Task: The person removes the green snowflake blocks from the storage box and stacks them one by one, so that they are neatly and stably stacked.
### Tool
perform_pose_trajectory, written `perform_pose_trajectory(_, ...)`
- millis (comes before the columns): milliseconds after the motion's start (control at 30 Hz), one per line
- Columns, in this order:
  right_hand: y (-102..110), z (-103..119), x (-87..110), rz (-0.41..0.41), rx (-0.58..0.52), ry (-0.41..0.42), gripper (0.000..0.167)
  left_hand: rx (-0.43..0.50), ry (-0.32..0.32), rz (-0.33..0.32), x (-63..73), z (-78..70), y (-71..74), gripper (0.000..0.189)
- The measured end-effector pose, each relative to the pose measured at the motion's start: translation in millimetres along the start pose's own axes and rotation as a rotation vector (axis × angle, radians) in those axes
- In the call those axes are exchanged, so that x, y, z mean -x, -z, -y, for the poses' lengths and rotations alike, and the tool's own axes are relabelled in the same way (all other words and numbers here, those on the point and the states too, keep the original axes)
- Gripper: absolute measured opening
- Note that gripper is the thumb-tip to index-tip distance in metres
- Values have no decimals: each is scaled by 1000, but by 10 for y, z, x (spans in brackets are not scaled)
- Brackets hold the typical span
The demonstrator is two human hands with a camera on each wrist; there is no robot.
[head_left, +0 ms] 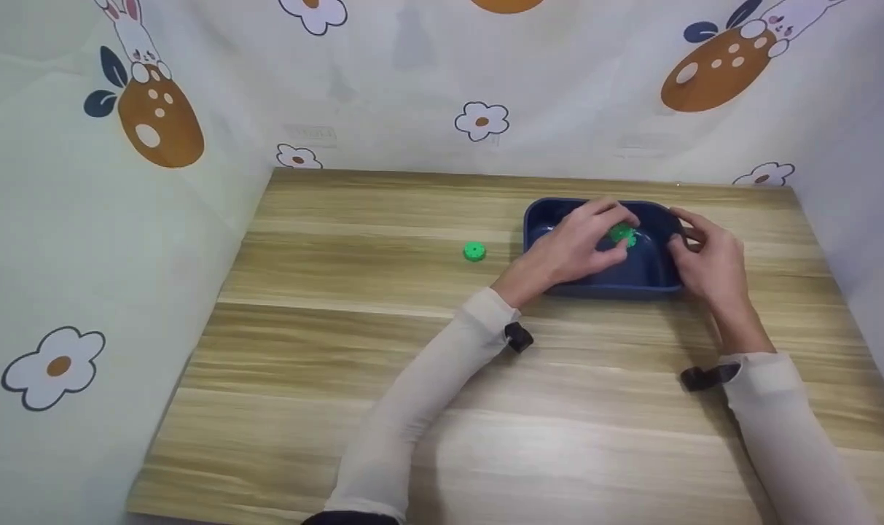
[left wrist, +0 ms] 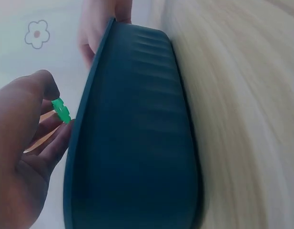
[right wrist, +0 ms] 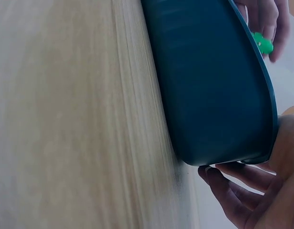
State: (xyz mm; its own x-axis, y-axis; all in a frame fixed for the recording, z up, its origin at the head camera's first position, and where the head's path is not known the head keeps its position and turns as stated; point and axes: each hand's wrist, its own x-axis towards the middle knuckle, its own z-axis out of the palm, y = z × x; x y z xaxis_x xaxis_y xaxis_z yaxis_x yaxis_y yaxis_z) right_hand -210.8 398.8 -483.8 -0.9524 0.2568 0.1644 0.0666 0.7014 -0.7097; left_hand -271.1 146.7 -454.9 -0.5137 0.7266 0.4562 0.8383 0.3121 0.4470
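Note:
Over the dark blue plastic basin [head_left: 602,291], my left hand [head_left: 569,244] pinches a small green toothed disc [head_left: 622,234] between thumb and fingers. In the left wrist view that disc [left wrist: 61,110] is held just above the basin's rim. My right hand [head_left: 711,262] grips the basin's right end, with the thumb over the rim and the fingers around the outside wall. The right wrist view shows those fingers [right wrist: 232,195] against the basin's end. Left of the basin, a round green wheel [head_left: 474,251] lies on the table. My left hand hides part of the basin's inside.
The wood-grain table [head_left: 325,350] carries the basin near its back edge. Behind and at the sides hangs pale cloth [head_left: 383,95] printed with flowers and rabbits. Each wrist wears a small black camera, one [head_left: 518,337] on the left and one [head_left: 704,378] on the right.

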Motion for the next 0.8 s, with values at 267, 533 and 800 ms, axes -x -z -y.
perform_pose_trajectory(267, 2, -12, -12, -3, -9, -8, 46, 80, 24, -54, 188, 22, 138, 26)
perform_pose_trajectory(533, 12, 15, -7, -3, 1, -19, 46, 172, 4, -155, 412, 176, 270, 25)
perform_pose_trajectory(800, 12, 34, 10, 17, -29, -29, 46, 254, 60, -172, 601, 359, 357, 26)
